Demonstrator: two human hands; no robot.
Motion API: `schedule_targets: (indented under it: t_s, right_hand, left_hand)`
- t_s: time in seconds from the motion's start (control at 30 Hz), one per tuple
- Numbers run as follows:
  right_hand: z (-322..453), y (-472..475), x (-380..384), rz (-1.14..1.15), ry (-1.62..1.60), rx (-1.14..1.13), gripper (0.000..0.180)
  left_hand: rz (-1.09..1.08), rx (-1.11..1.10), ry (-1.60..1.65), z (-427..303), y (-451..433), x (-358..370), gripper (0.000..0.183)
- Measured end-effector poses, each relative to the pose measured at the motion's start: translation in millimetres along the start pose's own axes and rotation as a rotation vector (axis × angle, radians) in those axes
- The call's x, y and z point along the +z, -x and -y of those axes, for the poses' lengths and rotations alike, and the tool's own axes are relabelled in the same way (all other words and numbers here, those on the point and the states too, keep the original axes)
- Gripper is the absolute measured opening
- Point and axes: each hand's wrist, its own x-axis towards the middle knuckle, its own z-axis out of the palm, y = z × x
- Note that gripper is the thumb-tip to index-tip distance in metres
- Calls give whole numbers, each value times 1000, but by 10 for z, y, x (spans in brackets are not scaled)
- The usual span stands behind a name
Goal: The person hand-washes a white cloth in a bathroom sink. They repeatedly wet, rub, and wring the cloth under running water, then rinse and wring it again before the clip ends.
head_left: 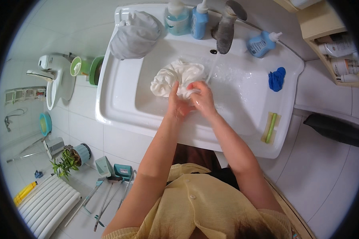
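Observation:
A wet, bunched white cloth [181, 73] lies in the basin of a white ceramic sink [116, 92]. At the cloth's near edge, my right hand [204, 97] pinches a fold between thumb and fingers. My left hand [178, 103] holds the same part from the left, thumb up against the cloth; its other fingers are partly hidden. Water runs from the grey metal faucet [226, 33] in a thin stream [213, 67] that comes down right beside my right hand. Splashes spread over the basin to the right of the cloth.
Bunched grey cloth [136, 35] rests on the sink's back left corner. Along the back stand a pump bottle [177, 19] and a blue bottle [199, 22]; another blue bottle [261, 44] is right of the faucet. The right ledge holds a blue cloth [277, 79] and a green stick [271, 128].

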Motion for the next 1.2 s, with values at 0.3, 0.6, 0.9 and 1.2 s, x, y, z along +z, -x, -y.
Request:
schedule_targets:
  t_s: [0.3, 0.6, 0.9, 1.2]
  right_hand:
    - [1163, 503, -54, -75, 94, -348, 48]
    - [419, -401, -24, -158, 235, 70, 27]
    - [224, -407, -175, -226, 264, 231, 43]
    - [-500, 281, -561, 237, 1211, -101, 64]
  left_hand:
    - [365, 160, 358, -275, 23, 644, 28]
    - [-193, 258, 131, -41, 46, 429, 33]
    - [-179, 519, -313, -147, 444, 583, 43]
    - [-392, 200, -18, 136, 217, -99, 44]
